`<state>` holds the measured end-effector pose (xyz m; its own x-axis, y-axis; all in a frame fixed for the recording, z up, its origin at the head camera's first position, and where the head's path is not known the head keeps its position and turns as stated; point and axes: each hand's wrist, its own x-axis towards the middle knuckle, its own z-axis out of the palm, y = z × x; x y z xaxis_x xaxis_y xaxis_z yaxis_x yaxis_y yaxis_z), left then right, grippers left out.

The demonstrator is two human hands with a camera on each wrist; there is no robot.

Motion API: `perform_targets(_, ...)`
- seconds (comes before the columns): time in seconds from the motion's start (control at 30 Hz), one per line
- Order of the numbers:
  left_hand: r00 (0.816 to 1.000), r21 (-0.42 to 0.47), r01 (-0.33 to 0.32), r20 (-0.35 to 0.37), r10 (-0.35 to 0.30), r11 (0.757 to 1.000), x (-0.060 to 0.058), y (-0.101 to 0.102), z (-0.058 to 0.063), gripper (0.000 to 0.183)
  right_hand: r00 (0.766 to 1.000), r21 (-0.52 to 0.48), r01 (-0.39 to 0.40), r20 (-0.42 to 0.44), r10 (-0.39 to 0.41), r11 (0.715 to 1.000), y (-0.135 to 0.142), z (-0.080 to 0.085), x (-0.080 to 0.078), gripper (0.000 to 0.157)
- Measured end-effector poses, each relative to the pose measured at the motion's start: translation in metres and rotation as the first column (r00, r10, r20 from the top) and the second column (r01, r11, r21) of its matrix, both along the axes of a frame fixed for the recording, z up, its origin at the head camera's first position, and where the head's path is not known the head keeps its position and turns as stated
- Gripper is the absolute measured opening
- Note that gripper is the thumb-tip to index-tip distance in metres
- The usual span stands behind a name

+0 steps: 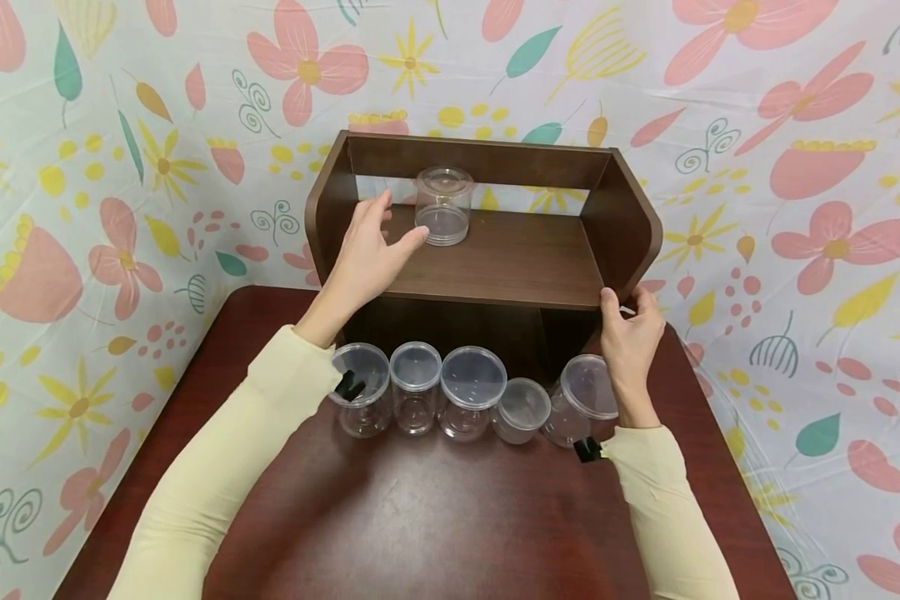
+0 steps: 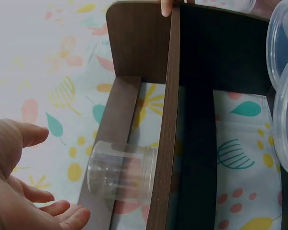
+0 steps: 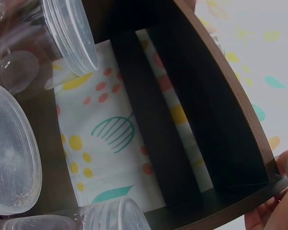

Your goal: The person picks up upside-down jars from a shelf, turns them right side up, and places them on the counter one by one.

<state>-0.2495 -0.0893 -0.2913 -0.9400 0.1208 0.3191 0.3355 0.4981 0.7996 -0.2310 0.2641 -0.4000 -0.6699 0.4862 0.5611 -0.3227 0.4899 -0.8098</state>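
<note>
A clear plastic jar [image 1: 444, 208] stands on the upper board of a dark brown shelf [image 1: 495, 258], its ridged rim end against the board. My left hand [image 1: 371, 246] is beside the jar's left, thumb and fingers spread, holding nothing. In the left wrist view a gap shows between the hand [image 2: 26, 177] and the jar [image 2: 117, 170]. With my right hand [image 1: 633, 342] I grip the shelf's front right corner, thumb in front of the board's end. The right wrist view shows those fingers [image 3: 273, 206] at the same corner, partly cut off.
Several clear jars [image 1: 472, 379] with lids stand in a row on the reddish-brown table [image 1: 420, 517], close before the shelf's lower opening. The rightmost jar [image 1: 588, 387] is near my right wrist. Patterned cloth [image 1: 817, 275] hangs behind and at both sides.
</note>
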Motion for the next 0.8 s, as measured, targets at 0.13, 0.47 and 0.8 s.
perform_targets(0.13,1.0,-0.024,-0.027,0.004,0.027,0.999,-0.015,0.006,0.003,0.084,1.0,0.001,0.004,0.003,-0.004,1.0,0.001,0.0,0.0,0.02)
perform_targets(0.47,0.995,-0.018,-0.08,0.061,0.081,0.997,-0.056,0.019,0.013,0.094,1.0,0.01,0.006,0.001,-0.006,1.0,0.0,0.001,0.001,0.02)
perform_targets(0.8,0.982,-0.087,-0.098,0.152,0.11,0.991,-0.08,0.031,0.016,0.101,1.0,-0.002,-0.007,-0.004,0.007,1.0,0.0,0.0,0.0,0.021)
